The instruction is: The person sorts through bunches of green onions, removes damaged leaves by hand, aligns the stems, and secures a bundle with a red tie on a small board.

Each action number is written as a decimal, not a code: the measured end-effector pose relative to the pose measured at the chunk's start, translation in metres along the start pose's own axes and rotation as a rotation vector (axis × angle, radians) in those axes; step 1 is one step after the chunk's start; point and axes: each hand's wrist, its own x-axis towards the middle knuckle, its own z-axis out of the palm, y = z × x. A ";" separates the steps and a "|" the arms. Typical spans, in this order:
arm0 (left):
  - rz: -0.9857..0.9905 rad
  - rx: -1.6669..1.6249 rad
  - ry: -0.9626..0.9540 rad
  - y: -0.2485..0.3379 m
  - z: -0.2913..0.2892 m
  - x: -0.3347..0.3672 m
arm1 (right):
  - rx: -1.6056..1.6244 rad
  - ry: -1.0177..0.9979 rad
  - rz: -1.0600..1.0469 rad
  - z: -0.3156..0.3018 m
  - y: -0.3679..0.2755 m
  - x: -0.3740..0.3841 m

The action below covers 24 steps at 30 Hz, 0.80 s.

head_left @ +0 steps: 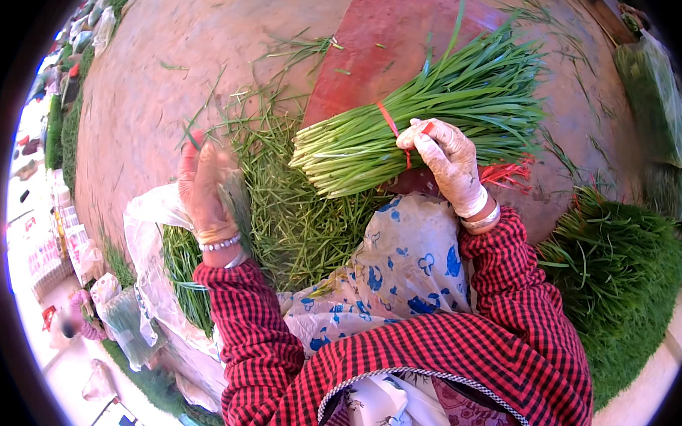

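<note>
A large bundle of garlic chives (420,116) lies across a red board, pale cut ends to the left and green tips to the right. Around its middle runs a red tie (387,120). My right hand (448,164), in a thin pale glove, pinches the red tie at the near side of the bundle. To the left, my left hand (207,191), also gloved and slightly blurred, is raised with its fingers stretched upward, apart from the bundle. Thin green blades show by its fingertips; whether they touch it I cannot tell. Loose chive trimmings (303,214) are heaped between my hands.
Several red ties (507,175) lie beside the bundle, on the red board's (365,47) near side. A big pile of chives (614,278) stands at the right. More chives (185,271) rest in a plastic bag (150,220) at the left. A blue-patterned plastic sheet (403,263) covers my lap.
</note>
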 end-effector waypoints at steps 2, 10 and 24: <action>0.282 0.485 0.141 -0.001 -0.002 -0.001 | -0.097 -0.068 -0.043 -0.003 -0.002 -0.006; 0.542 1.053 -0.345 0.014 0.088 -0.047 | -0.065 -0.146 0.084 -0.016 -0.004 -0.046; 0.114 1.154 -0.281 0.002 0.088 -0.073 | -0.041 -0.118 0.053 -0.010 -0.003 -0.037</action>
